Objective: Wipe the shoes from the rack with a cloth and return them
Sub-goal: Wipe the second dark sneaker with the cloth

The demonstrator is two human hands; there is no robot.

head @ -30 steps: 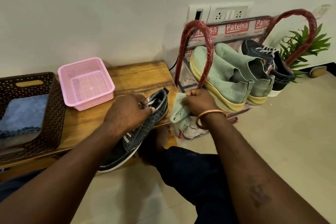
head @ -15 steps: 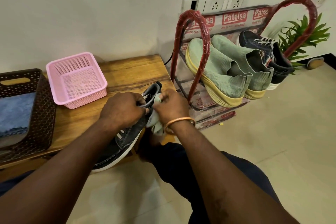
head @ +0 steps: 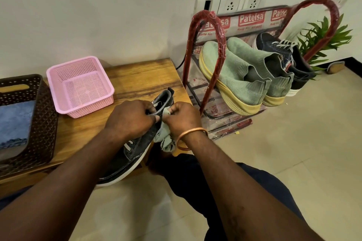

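Wooden surface [head: 137, 76] runs under and left of the hands. Red-framed rack [head: 218, 31] stands on the floor just right of the hands. It holds a pair of green knit shoes [head: 233, 72] and, further right, a second dark shoe [head: 274, 45]. Brown basket [head: 46, 123] sits far left of the hands with a blue towel [head: 15, 119] inside. Pink basket [head: 58, 76] is between it and the hands, beyond the left one.

Dark shoe [head: 135, 150], the one being wiped, lies tilted on the surface, heel away, toe end past the near edge toward the person. Left hand [head: 131, 119] grips it at the opening, fingers curled over the collar. Right hand [head: 182, 117] is bunched round the pale green cloth [head: 163, 137], pressing it to the shoe's right side near the heel. The cloth's loose tail hangs below the wrist.

Handling, my read: shoe is light, upper soft and will give under pressure, sole stiff and rubbery. Best held at the collar as now, so the side stays braced against the wipe. Cloth is limp and needs bunching to rub.

Change: a second ago the right hand and cloth were off the shoe, over by the rack post. Half a second ago they reached the collar. Now they are pressed against the side. Left grip and shoe position are about the same.
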